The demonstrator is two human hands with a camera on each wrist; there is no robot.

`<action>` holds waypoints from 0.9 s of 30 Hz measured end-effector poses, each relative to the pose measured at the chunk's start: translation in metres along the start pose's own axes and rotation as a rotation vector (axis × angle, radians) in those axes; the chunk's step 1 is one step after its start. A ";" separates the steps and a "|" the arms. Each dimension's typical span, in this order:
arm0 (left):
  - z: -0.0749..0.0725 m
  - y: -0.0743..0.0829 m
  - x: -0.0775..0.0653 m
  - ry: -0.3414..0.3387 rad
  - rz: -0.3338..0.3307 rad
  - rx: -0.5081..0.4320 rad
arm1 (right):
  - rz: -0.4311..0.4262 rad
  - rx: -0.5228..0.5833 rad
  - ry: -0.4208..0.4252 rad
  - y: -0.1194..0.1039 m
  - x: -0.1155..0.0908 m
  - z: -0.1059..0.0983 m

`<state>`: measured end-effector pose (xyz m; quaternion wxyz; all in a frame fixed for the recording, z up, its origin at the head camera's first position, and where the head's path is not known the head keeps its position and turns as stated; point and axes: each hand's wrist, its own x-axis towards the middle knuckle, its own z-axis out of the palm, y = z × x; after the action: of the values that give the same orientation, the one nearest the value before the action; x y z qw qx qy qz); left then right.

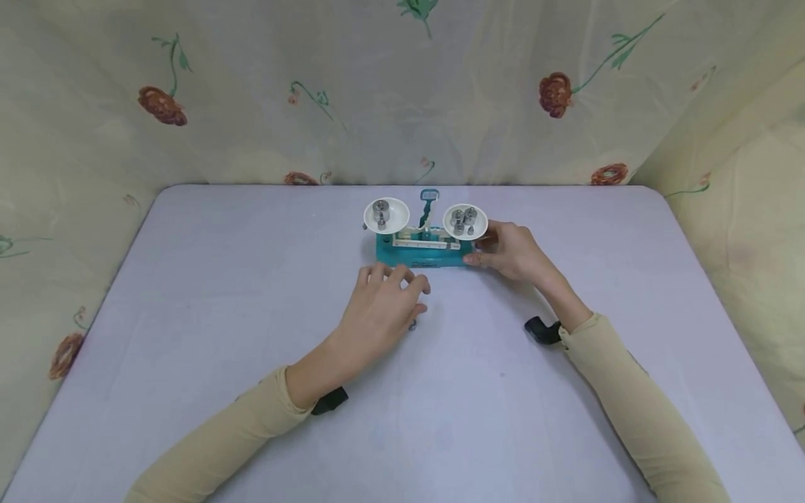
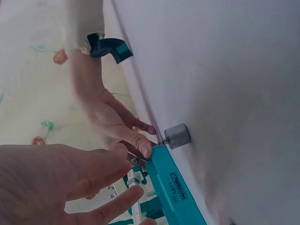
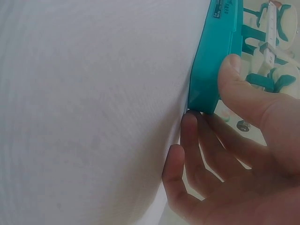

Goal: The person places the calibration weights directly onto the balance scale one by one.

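A teal balance scale (image 1: 424, 257) stands near the far side of the table, with two white pans. In the left pan (image 1: 400, 209) sit a large metal weight (image 1: 380, 208) and a smaller one; the right pan (image 1: 448, 222) carries several small weights (image 1: 458, 218). My right hand (image 1: 512, 253) grips the right end of the base, its thumb (image 3: 230, 77) against one face and fingers around the end. Just in front of the scale, my left hand (image 1: 380, 307) hovers with fingers loosely bent and apart, holding nothing. One knobbed metal weight (image 2: 178, 136) is on the table beneath it.
The pale tabletop (image 1: 207, 321) extends around the scale. A flowered curtain (image 1: 352, 105) hangs behind its far edge and at both sides. Black wrist mounts (image 1: 542, 330) stick out below both sleeves. Another small metal piece (image 1: 365, 226) shows beside the left pan.
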<state>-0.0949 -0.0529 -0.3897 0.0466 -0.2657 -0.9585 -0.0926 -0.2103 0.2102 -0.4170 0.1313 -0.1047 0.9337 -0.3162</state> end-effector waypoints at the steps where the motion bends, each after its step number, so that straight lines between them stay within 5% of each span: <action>1: 0.001 0.000 0.000 -0.009 0.003 0.002 | 0.000 0.000 -0.001 0.000 0.000 0.000; 27: 0.018 0.008 -0.006 -0.186 0.034 0.107 | 0.004 0.002 0.000 0.000 -0.001 0.000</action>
<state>-0.0864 -0.0459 -0.4066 -0.0270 -0.2866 -0.9576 -0.0156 -0.2089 0.2105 -0.4172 0.1321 -0.1029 0.9336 -0.3168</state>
